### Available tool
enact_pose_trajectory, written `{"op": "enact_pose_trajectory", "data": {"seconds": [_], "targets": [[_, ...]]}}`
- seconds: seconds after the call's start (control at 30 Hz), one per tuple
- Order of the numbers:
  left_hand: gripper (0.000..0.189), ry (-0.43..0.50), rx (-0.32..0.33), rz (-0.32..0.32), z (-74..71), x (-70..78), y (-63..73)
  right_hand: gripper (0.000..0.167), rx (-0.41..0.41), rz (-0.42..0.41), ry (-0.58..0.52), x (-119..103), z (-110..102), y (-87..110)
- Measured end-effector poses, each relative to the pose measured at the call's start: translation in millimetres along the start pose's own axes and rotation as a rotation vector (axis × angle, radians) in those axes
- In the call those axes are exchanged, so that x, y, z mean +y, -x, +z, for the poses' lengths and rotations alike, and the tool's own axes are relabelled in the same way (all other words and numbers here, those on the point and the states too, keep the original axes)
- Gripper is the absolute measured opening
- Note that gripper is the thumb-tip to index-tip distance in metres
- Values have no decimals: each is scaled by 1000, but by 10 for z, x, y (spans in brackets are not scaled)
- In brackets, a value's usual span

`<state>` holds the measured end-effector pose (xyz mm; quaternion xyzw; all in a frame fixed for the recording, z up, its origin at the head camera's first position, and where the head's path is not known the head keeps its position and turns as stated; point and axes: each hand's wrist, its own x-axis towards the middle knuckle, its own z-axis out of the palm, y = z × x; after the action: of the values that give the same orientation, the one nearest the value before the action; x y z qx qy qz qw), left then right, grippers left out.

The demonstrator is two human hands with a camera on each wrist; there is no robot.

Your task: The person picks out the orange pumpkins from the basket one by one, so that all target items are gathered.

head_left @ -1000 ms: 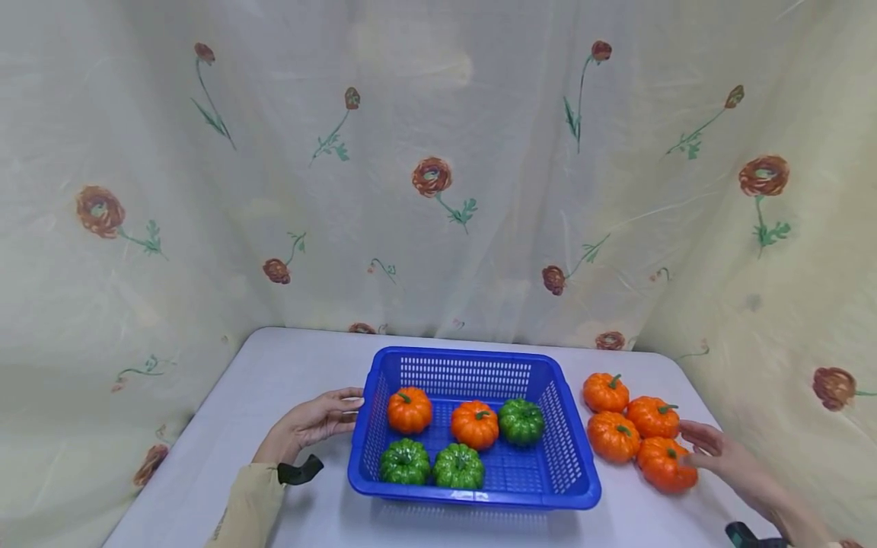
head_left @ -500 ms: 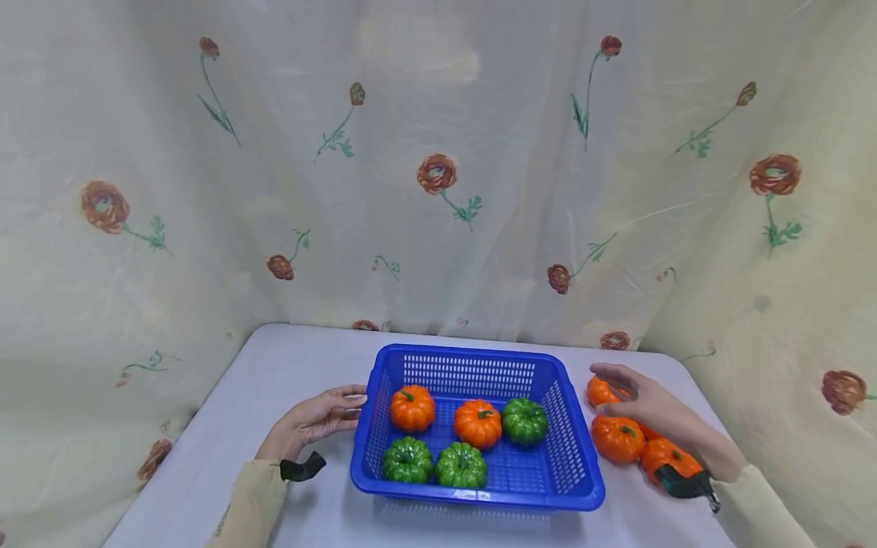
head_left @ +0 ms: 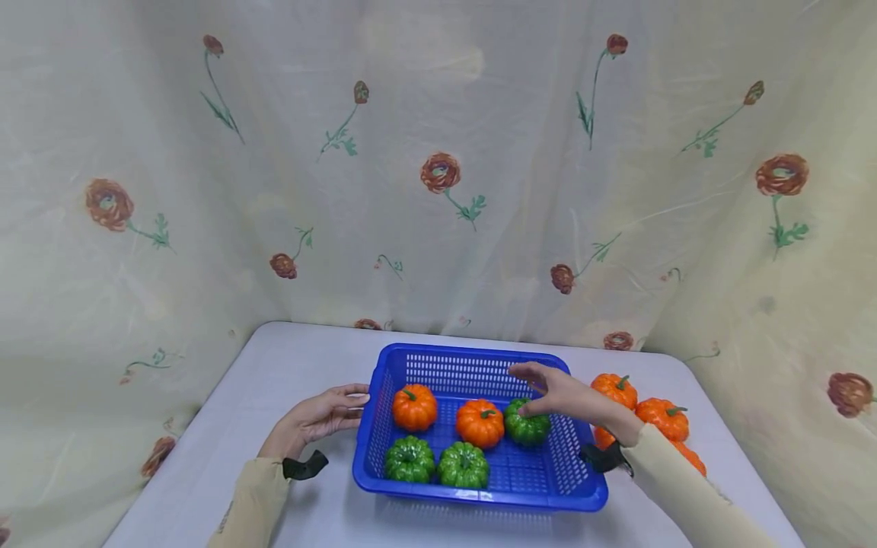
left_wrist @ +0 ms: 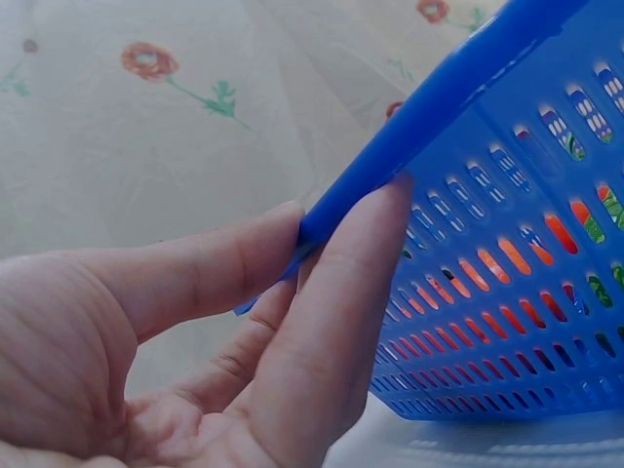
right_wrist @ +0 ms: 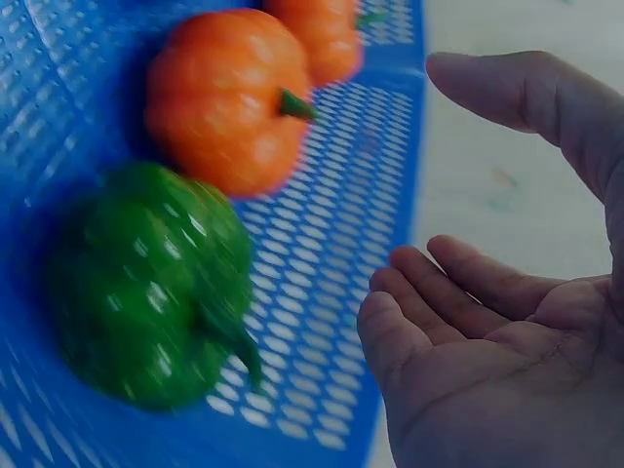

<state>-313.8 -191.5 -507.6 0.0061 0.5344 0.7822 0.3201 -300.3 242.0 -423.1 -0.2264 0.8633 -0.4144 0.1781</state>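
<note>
A blue plastic basket (head_left: pixel 479 496) with slotted walls stands on the white table. My left hand (head_left: pixel 325 415) pinches its left rim between thumb and fingers, as the left wrist view shows up close. Inside lie two orange toy pumpkins, one at the back left (head_left: pixel 414 409) and one in the middle (head_left: pixel 479 425). Two green pumpkins sit along the front, and a third green pumpkin (head_left: pixel 526 430) sits at the right. Over that last one hovers my right hand (head_left: pixel 565 397), thumb and fingers spread with nothing between them; it partly covers the pumpkin in the head view.
Several orange pumpkins (head_left: pixel 663 418) are grouped on the table (head_left: pixel 301 361) to the right of the basket, partly hidden behind my right forearm. A flower-patterned curtain (head_left: pixel 507 228) hangs behind and at both sides.
My right hand has swept left from the orange pumpkins on the table to above the basket, carrying nothing. My left hand keeps its place at the rim, and the pumpkins have not moved.
</note>
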Motion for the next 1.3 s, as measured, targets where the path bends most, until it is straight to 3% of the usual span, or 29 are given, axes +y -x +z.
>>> {"op": "enact_pose_trajectory", "data": {"seconds": [0.3,0.6,0.8,1.0,1.3], "targets": [[51,-1,-6,-9,-4,-1,-13,71,-105,5,61,55,464,-356],[51,-11,-9,-3,11,31,-7,71,-52,54,178,85,635,-463],[49,-6,2,-12,14,27,2,67,37,-21,250,109,690,-489],[46,3,0,-13,9,3,0,64,46,29,228,60,645,-438],[47,22,-6,1,11,2,3,63,41,62,202,-51,254,-166]]}}
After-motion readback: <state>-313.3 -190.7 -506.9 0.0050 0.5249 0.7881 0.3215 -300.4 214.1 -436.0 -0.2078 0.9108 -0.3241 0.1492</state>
